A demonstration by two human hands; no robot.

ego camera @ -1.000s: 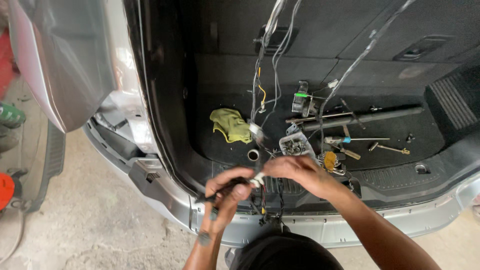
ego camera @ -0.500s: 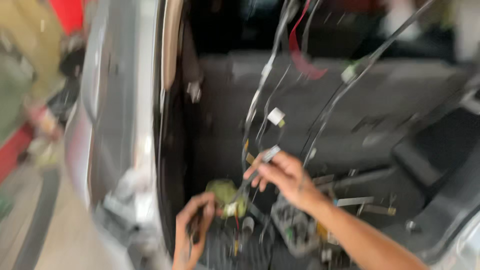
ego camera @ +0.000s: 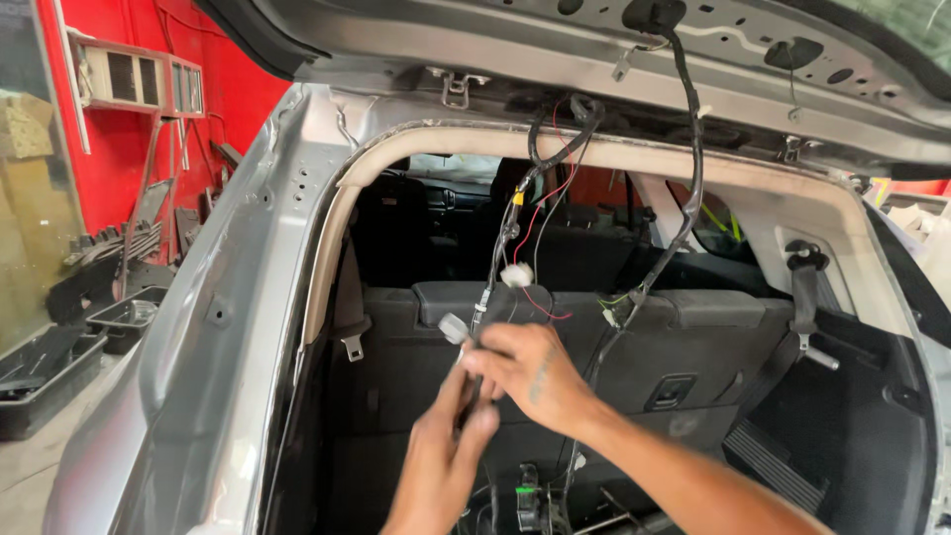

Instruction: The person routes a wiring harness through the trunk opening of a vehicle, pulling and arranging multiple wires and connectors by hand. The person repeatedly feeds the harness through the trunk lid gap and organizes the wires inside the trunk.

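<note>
Wiring harness: a thin bundle of black, red and yellow leads, long axis near vertical, hanging from the top edge of the tailgate opening down to the hands; slightly kinked midway, where a small white connector sits on it. Lower end carries a grey plastic plug, blocky, pointing up and to the left.

Right hand: closed around the harness just below the grey plug, fingers curled, the plug jutting out past the thumb side.

Left hand: directly under the right and touching it, fingers pinched on the same bundle lower down.

Second cable: thicker, black, sheathed, dropping from the raised tailgate to the right of the harness, well apart from both hands.

Surroundings: silver-painted car body, smooth metal; dark folded rear seatback; red workshop wall at left.
</note>
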